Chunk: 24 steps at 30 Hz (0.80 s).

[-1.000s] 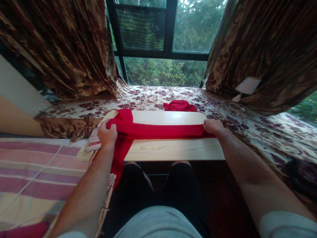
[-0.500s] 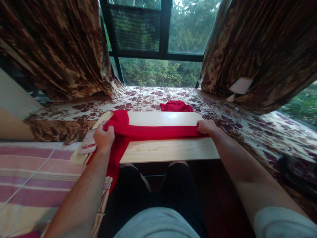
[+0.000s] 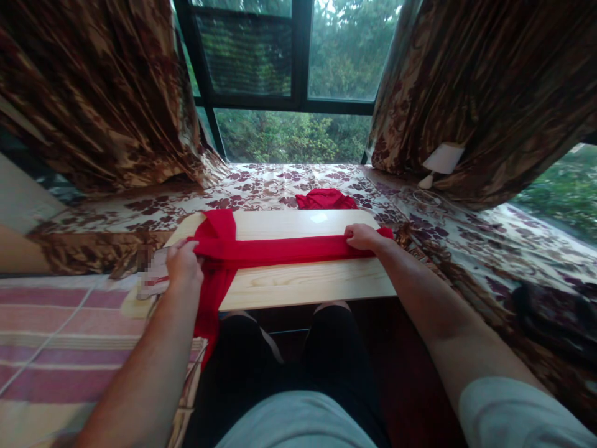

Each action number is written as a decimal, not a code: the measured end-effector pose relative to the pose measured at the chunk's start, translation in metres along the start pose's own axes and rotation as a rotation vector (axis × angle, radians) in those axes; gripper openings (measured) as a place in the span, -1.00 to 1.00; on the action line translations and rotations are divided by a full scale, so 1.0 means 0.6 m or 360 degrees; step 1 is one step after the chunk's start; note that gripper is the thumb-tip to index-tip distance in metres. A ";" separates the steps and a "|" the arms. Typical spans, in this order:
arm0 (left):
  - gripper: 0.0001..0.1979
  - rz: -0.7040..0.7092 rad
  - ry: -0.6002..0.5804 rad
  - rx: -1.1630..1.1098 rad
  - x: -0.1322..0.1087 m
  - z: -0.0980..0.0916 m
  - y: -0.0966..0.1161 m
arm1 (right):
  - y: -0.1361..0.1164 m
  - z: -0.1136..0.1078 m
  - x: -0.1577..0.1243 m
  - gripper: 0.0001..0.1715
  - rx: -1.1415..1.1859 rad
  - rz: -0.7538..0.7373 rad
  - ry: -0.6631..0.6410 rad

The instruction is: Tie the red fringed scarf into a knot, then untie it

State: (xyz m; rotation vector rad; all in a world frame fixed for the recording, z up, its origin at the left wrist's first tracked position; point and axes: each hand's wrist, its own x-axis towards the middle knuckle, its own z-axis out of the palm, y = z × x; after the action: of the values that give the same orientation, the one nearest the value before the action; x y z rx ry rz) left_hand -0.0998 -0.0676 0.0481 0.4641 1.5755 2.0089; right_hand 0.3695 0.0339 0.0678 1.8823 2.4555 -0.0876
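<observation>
A long red cloth (image 3: 280, 250), folded into a narrow band, stretches across a pale wooden board (image 3: 298, 283) in front of me. My left hand (image 3: 184, 261) is closed on the band's left end. My right hand (image 3: 361, 238) pinches it near the right end, and a short bit of red sticks out past my fingers. At the left, a wider part of the red fabric runs under the band, from the board's far edge down over its near edge. Whether it is one piece with the band I cannot tell.
A second red cloth (image 3: 325, 198) lies bunched on the flowered cover (image 3: 270, 180) behind the board. A small white lamp (image 3: 443, 158) stands at the right by the curtain. To the left is a striped bedspread (image 3: 56, 336) with a white cord across it.
My right hand has shifted left along the band, so that a bit of red now shows beyond it. My left hand still holds the left end. The whole view has moved slightly.
</observation>
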 end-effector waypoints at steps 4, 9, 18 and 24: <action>-0.60 -0.0143 0.0101 -0.0254 -0.006 0.009 0.010 | -0.001 -0.002 0.002 -0.69 0.0041 0.0021 -0.0016; -0.61 -0.0118 0.0151 -0.0280 -0.009 0.005 0.009 | 0.007 -0.014 0.005 -0.55 0.0064 0.0004 -0.0242; -0.62 -0.0048 0.0183 -0.0180 0.019 -0.005 -0.013 | 0.045 -0.039 -0.001 -0.73 0.0392 0.0176 -0.0331; -0.66 0.0066 0.0158 -0.0032 0.029 -0.005 -0.028 | 0.062 -0.039 0.000 -0.72 0.0300 0.0224 -0.0416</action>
State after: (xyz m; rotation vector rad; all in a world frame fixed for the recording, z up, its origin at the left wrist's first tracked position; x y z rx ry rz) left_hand -0.1121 -0.0565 0.0303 0.3979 1.6155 2.1065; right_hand 0.4054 0.0451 0.0905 1.9626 2.2033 -0.5397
